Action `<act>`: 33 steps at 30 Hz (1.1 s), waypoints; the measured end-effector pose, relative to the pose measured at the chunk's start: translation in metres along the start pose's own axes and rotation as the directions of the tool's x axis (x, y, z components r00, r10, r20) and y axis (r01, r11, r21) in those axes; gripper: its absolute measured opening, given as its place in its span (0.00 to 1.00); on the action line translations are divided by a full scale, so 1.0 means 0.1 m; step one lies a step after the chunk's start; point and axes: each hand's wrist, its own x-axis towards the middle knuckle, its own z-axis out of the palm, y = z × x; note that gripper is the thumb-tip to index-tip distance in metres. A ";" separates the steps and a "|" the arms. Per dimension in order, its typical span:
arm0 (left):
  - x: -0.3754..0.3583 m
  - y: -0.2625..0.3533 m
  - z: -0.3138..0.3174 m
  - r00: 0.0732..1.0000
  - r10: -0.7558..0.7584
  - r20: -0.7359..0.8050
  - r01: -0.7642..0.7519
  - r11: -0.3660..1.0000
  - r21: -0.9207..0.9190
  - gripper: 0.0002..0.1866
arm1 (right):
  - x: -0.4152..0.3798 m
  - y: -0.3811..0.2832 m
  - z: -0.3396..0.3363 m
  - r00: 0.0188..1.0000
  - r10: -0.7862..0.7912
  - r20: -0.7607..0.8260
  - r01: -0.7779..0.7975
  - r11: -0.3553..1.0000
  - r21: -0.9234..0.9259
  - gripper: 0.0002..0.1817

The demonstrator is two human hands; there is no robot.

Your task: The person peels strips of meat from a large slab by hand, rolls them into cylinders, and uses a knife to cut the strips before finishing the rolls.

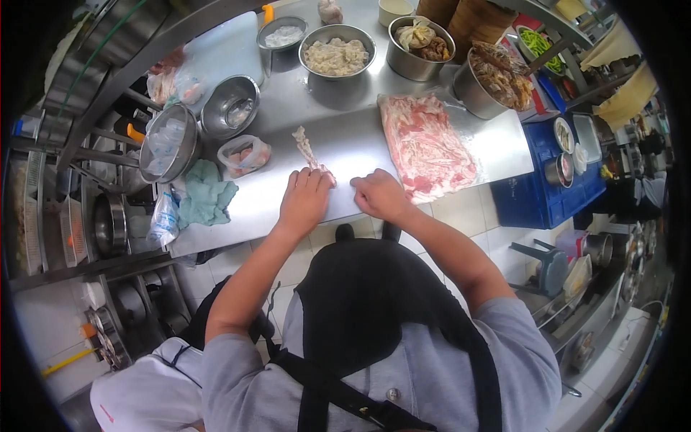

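Note:
A narrow strip of pale, fatty meat [309,153] lies on the steel worktop in front of me. My left hand [306,200] rests over its near end, fingers together and pressing down on it. Just to the right, my right hand [381,194] is closed low over the worktop, fingers curled in; whatever it may hold is hidden. Beyond that hand, a large slab of raw pink and white meat [425,144] lies flat. Left of the strip sits a small clear plastic bag [245,155] with pinkish pieces inside.
Along the back stand a bowl of pale chopped food [336,56], a pot [421,49] and a pot of brown food [493,86]. Metal bowls [230,106] and a green cloth [206,194] are at left. A blue crate [547,169] stands right; another person's white sleeve [147,392] shows lower left.

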 end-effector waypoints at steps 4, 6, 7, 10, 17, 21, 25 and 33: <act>0.04 -0.02 0.17 0.995 -0.088 -0.052 0.088 0.996 -0.004 0.10 | 0.01 -0.02 -0.04 1.000 -0.004 -0.006 0.004 1.000 0.014 0.11; 0.06 -0.03 0.18 0.993 -0.117 -0.016 0.117 0.993 -0.008 0.08 | 0.00 0.00 -0.01 1.000 -0.006 -0.008 0.006 1.000 0.003 0.11; 0.06 -0.03 0.16 0.993 -0.117 -0.017 0.117 0.993 -0.007 0.08 | 0.00 0.01 0.01 1.000 -0.006 -0.009 0.006 1.000 -0.007 0.11; 0.02 0.01 0.12 0.973 -0.178 0.147 0.186 0.982 -0.043 0.10 | -0.01 0.03 0.02 1.000 -0.010 -0.016 0.010 1.000 0.010 0.11; 0.01 -0.15 0.00 0.896 -0.292 0.334 0.409 0.837 -0.364 0.15 | 0.00 0.02 0.01 1.000 -0.025 -0.015 0.025 1.000 0.012 0.12; 0.07 -0.26 -0.05 0.868 -0.426 0.256 0.497 0.724 -0.479 0.15 | -0.01 0.04 0.04 1.000 -0.004 -0.006 0.004 1.000 -0.019 0.11; -0.02 -0.24 -0.06 0.972 -0.232 -0.032 0.227 0.966 -0.127 0.16 | -0.01 0.02 0.02 1.000 -0.002 -0.012 0.002 1.000 -0.009 0.11; 0.02 -0.13 0.08 0.976 -0.199 0.090 0.194 0.979 0.065 0.18 | -0.01 0.02 0.01 1.000 -0.003 0.004 0.003 1.000 0.001 0.11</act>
